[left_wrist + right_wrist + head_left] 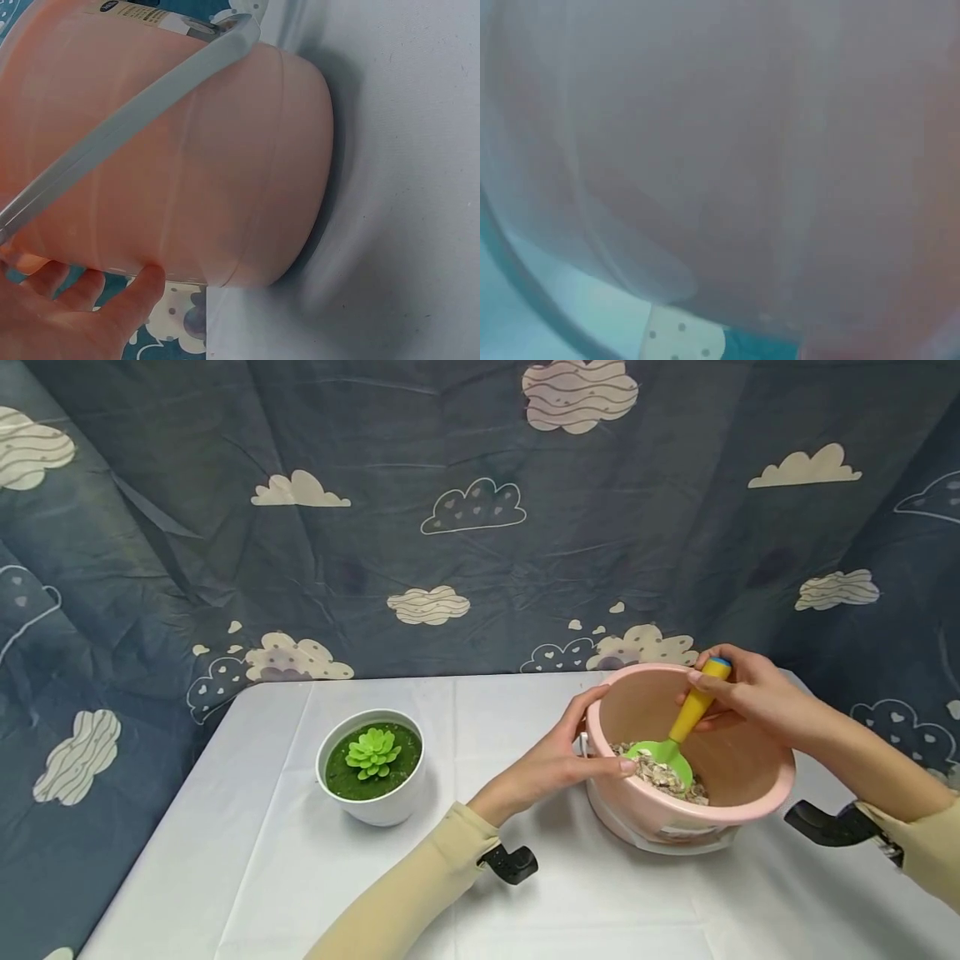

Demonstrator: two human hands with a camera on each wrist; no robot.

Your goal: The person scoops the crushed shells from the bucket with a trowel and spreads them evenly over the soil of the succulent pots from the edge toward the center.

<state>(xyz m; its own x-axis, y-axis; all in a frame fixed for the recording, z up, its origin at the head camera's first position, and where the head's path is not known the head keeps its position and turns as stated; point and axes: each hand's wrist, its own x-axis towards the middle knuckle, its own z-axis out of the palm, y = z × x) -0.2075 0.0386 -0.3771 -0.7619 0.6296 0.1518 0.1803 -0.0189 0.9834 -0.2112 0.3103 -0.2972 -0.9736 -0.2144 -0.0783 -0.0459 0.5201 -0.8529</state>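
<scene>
A white-clothed table (577, 902) is backed by a dark cloud-printed curtain (420, 443). At 4 o'clock in the head view, a pink bucket (727, 760) is gripped at its 9 o'clock rim by the left hand (562, 760); a scoop (684, 722) is held by its handle in the right hand (750, 693), its blade among pale flakes (656, 774). Flakes could be spilled if the bucket, seemingly tipped toward 7 o'clock, were tilted further or the scoop were jerked.

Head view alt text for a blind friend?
The right hand holds a yellow-handled green scoop inside a round pink bucket of beige flakes; the left hand holds its side. Leftward, a round white pot holds a green succulent.
</scene>
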